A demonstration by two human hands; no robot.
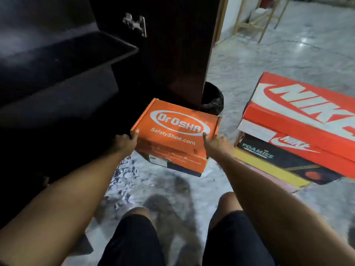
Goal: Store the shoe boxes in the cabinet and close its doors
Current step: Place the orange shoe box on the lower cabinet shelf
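The open cabinet (57,77) stands up and left of the grip, its door (172,45) swung wide. The orange shoe box (175,135) sits clamped between left hand (125,142) and right hand (215,144). Best keep it level, slide it left onto a shelf. Stacked boxes (299,127) wait right.

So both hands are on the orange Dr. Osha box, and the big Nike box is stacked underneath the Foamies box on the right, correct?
Not quite. The head view shows the Nike box lying on top of the Foamies box, not underneath it. The rest holds: the left hand and right hand both grip the orange Dr. Osha box, and that stack is on the right.
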